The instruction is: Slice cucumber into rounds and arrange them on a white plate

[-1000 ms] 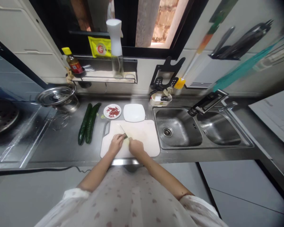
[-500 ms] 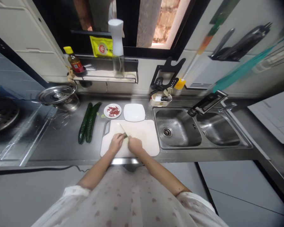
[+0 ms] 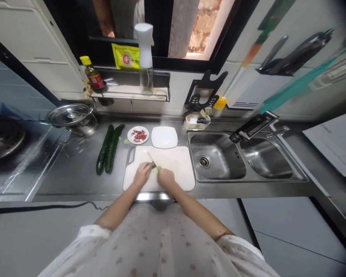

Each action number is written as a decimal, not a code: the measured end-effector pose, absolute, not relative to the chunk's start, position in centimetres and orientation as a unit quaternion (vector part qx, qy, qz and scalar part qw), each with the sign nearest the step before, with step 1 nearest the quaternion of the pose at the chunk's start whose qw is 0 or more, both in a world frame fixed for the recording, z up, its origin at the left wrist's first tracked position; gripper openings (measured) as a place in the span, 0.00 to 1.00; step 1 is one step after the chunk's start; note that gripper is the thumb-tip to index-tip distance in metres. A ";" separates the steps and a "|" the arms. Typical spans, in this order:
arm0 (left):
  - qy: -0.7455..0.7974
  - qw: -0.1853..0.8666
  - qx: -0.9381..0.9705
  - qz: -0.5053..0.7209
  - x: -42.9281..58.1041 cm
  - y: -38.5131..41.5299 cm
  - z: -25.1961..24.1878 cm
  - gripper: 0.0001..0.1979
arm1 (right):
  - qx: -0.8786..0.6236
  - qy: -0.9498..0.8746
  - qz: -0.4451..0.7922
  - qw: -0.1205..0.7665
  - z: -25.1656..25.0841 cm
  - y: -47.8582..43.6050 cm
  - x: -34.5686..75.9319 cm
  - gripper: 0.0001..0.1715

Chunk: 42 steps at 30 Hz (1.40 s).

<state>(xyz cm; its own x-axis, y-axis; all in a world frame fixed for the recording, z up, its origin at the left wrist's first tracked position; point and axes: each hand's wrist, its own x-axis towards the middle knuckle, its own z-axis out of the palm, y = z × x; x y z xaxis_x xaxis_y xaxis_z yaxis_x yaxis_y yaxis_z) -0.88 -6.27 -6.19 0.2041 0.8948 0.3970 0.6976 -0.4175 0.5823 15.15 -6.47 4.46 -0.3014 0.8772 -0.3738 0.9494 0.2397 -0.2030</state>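
Observation:
A white cutting board [image 3: 175,163] lies on the steel counter in front of me. My left hand [image 3: 141,174] is closed around the dark handle of a knife [image 3: 150,158], whose blade points away and to the left over the board. My right hand [image 3: 165,177] is closed, its fingers pressing on a small pale green piece of vegetable [image 3: 155,171] between the two hands. Most of that piece is hidden by my fingers.
Two cucumbers [image 3: 108,152] lie left of the board. Behind it are a small plate of chopped red chilli [image 3: 137,135] and a white square plate [image 3: 164,137]. A double sink [image 3: 242,161] with a tap is on the right, a lidded pot [image 3: 72,117] at the far left.
Both hands stay at the same spot on the board with only slight shifts. The view has drifted a little.

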 end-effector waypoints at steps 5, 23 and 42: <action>0.520 0.132 0.766 0.355 -0.8 -6.2 -6.1 0.16 | 0.587 0.779 -0.201 0.094 4.3 -5.6 14.4 0.19; 0.522 0.136 0.763 0.357 -0.8 -6.2 -6.0 0.15 | 0.590 0.773 -0.211 0.093 3.7 -5.7 14.7 0.20; 0.527 0.126 0.758 0.364 -0.5 -6.2 -5.6 0.14 | 0.579 0.783 -0.207 0.092 3.2 -5.4 14.9 0.20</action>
<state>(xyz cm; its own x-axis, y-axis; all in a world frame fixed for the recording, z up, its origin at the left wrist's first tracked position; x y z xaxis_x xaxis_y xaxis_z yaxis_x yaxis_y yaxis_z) -0.54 -6.23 -5.62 0.1796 0.8900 0.4191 0.7070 -0.4131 0.5741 14.90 -5.36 3.22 -0.3138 0.8685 -0.3836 0.9446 0.2445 -0.2191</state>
